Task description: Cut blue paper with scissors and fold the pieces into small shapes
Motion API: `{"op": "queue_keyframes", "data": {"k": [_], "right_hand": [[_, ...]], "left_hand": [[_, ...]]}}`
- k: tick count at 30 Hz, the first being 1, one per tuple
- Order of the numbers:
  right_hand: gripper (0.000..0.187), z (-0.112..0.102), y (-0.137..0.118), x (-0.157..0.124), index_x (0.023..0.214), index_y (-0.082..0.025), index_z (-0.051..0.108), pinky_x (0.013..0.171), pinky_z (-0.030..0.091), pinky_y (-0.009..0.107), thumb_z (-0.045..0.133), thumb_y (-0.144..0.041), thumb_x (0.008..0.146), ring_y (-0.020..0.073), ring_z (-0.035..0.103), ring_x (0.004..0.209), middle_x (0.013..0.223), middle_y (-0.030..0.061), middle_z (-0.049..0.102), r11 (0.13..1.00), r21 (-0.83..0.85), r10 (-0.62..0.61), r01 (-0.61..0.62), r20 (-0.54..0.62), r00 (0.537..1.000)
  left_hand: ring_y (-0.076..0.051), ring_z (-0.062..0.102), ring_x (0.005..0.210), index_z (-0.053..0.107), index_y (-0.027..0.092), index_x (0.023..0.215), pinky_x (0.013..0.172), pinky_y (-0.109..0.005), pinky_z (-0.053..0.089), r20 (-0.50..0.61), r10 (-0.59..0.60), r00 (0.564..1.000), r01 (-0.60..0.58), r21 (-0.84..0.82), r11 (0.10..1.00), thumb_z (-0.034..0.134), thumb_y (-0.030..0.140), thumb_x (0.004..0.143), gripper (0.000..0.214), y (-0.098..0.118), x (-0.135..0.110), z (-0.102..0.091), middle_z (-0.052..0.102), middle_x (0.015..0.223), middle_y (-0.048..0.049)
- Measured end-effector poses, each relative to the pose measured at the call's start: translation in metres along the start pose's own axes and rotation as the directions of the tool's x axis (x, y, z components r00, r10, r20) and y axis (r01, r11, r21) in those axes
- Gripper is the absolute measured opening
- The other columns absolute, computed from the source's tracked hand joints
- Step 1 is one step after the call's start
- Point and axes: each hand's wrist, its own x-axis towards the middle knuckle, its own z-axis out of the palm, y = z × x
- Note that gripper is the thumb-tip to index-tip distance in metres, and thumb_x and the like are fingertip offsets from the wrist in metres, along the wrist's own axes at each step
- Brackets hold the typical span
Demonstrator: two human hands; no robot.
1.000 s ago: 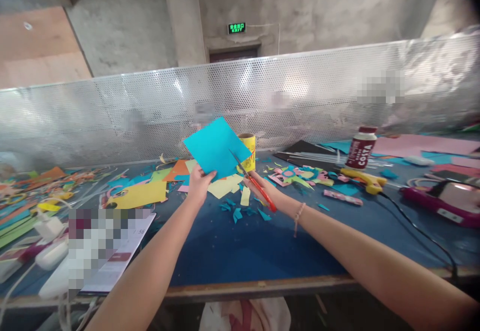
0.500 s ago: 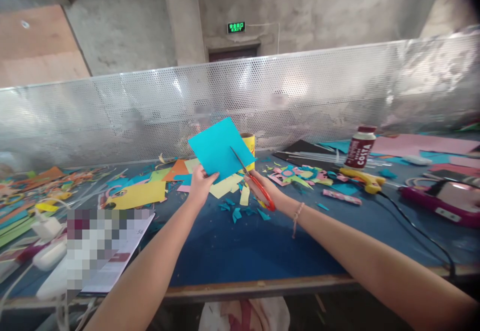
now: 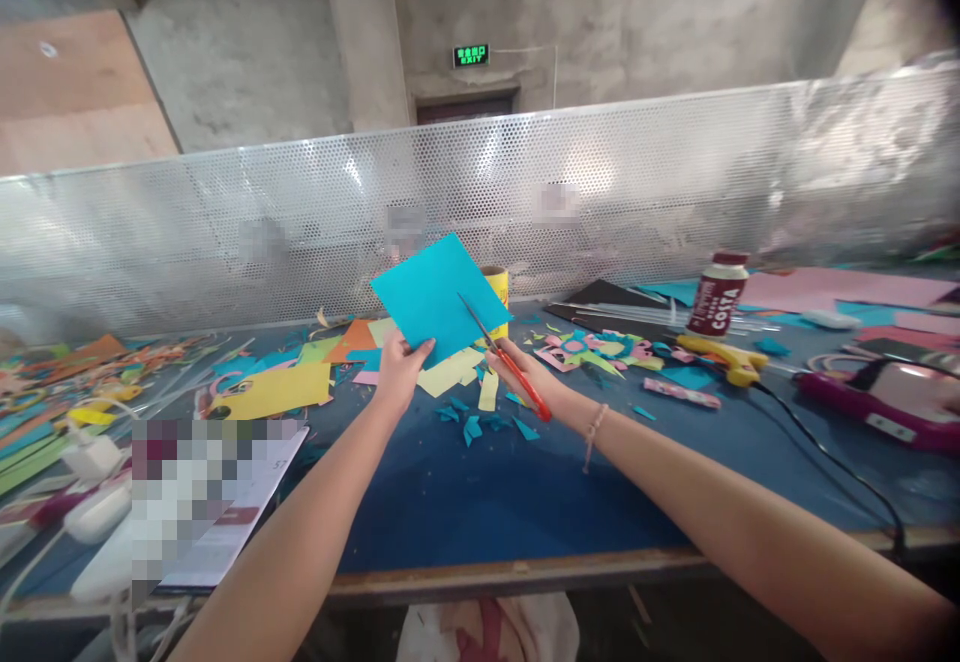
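A flat, four-sided sheet of bright blue paper (image 3: 435, 297) is held up over the table by my left hand (image 3: 401, 364), thumb in front and fingers behind its lower left edge. My right hand (image 3: 529, 374) grips red-handled scissors (image 3: 534, 392). Their visible blade lies across the paper's right part, pointing up and left; whether a second blade is behind the sheet is hidden. A yellow tube-like roll (image 3: 496, 292) stands partly covered behind the paper. Small blue paper scraps (image 3: 471, 428) lie on the table below the hands.
Yellow paper (image 3: 277, 390) and coloured cuttings lie left, beside a tablet-like screen (image 3: 225, 532). To the right are a yellow glue gun (image 3: 739, 362) with black cord, a COSTA bottle (image 3: 718, 297) and a purple power strip (image 3: 877, 412). A perforated metal panel (image 3: 300, 232) closes the back.
The blue paper has shifted very slightly to the left and turned a little in my left hand. The scissors are almost in the same place.
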Motion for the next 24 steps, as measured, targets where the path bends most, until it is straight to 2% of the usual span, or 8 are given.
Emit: {"op": "queue_keyframes", "data": {"k": [3, 8, 11, 15, 24], "right_hand": [[0.029, 0.0005, 0.0014, 0.0002, 0.077, -0.022, 0.041, 0.05, 0.034, 0.026, 0.041, -0.051, 0.08, 0.012, 0.042, 0.054, 0.061, -0.003, 0.042, 1.0, 0.015, 0.016, -0.017, 0.05, 0.999], [0.03, 0.0035, 0.0042, 0.0, 0.078, -0.023, 0.038, 0.047, 0.033, 0.024, 0.04, -0.052, 0.081, 0.0102, 0.04, 0.052, 0.061, -0.0036, 0.042, 0.994, 0.086, 0.061, -0.067, 0.072, 0.996], [0.03, 0.0046, 0.0026, -0.0012, 0.076, -0.023, 0.036, 0.044, 0.032, 0.022, 0.041, -0.052, 0.08, 0.0089, 0.039, 0.049, 0.062, -0.0041, 0.042, 0.988, 0.14, 0.047, -0.058, 0.076, 0.996], [0.032, 0.0062, 0.0024, -0.0019, 0.075, -0.023, 0.034, 0.042, 0.032, 0.021, 0.042, -0.053, 0.079, 0.0084, 0.038, 0.047, 0.06, -0.0049, 0.04, 0.98, 0.191, 0.038, -0.051, 0.069, 0.997], [0.041, 0.0097, 0.0048, -0.0014, 0.069, -0.022, 0.033, 0.038, 0.028, 0.021, 0.04, -0.061, 0.077, 0.0075, 0.034, 0.042, 0.054, -0.0058, 0.035, 0.956, 0.251, 0.142, -0.153, 0.061, 0.988]], "left_hand": [[-0.02, 0.063, 0.075, 0.055, 0.015, 0.104, 0.068, -0.033, 0.049, 0.01, 0.012, 1.0, -0.012, 0.009, 1.0, 0.066, 0.031, 0.066, 0.044, -0.0012, 0.0007, -0.0001, 0.066, 0.089, -0.0092], [-0.022, 0.062, 0.087, 0.056, 0.015, 0.104, 0.078, -0.036, 0.048, 0.05, 0.031, 0.998, -0.029, -0.028, 0.999, 0.066, 0.031, 0.066, 0.043, 0.0005, 0.0002, 0.0007, 0.065, 0.1, -0.0105], [-0.023, 0.062, 0.088, 0.056, 0.014, 0.102, 0.08, -0.037, 0.048, 0.06, 0.055, 0.997, -0.055, -0.001, 0.998, 0.065, 0.031, 0.066, 0.041, -0.0001, 0.0005, 0.0001, 0.065, 0.1, -0.0108], [-0.022, 0.062, 0.084, 0.055, 0.015, 0.102, 0.078, -0.037, 0.048, 0.04, 0.054, 0.998, -0.056, 0.043, 0.997, 0.065, 0.031, 0.067, 0.04, -0.002, 0.0005, -0.0001, 0.065, 0.098, -0.0107], [-0.022, 0.062, 0.085, 0.054, 0.016, 0.102, 0.077, -0.036, 0.048, 0.056, 0.016, 0.998, -0.019, 0.058, 0.998, 0.066, 0.033, 0.065, 0.042, 0.0036, -0.005, 0.0038, 0.065, 0.096, -0.0095]]}}
